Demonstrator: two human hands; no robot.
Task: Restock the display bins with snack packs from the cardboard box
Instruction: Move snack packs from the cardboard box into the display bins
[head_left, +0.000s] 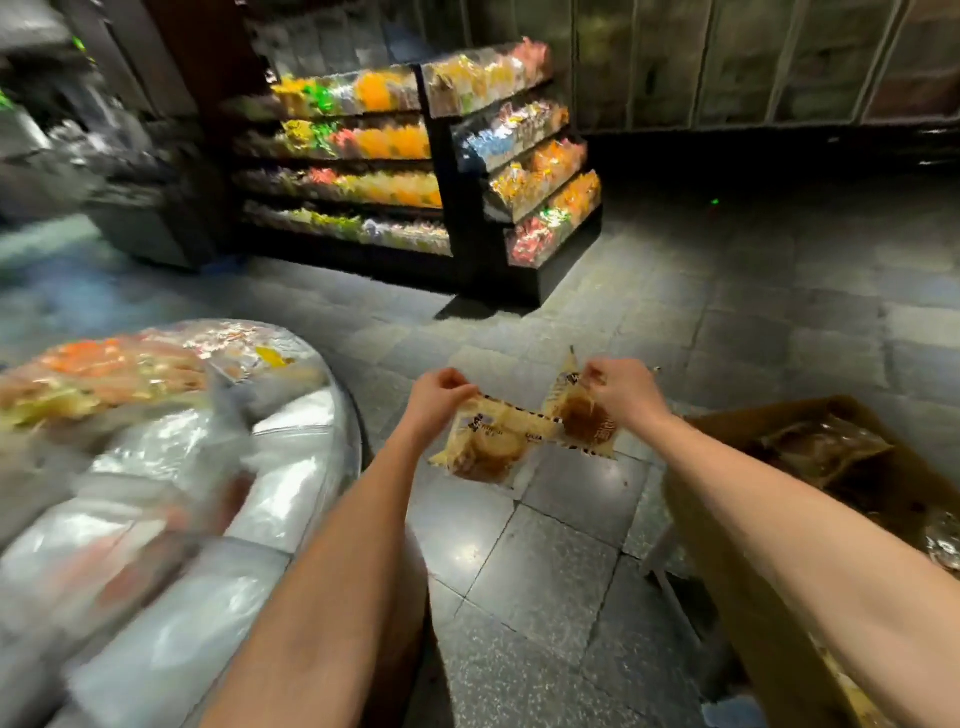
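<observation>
The left forearm (332, 571) and right forearm (779, 493) reach forward. The left hand (439, 392) pinches one snack pack (488, 447) and the right hand (621, 389) pinches a second pack (584, 415), both in the air just left of the cardboard box (727, 545). Best to keep each pinch firm and release only over the display bin (291, 457), further left of the box.

Nothing here can be read. The two snack packs (485, 441) carry dark print, but it is too blurred.

The cardboard box (727, 582) is cut off by the right and bottom edges. The display bin (306, 452) is motion-blurred, so its contents are indistinct. Print on the snack packs (488, 447) is illegible.
</observation>
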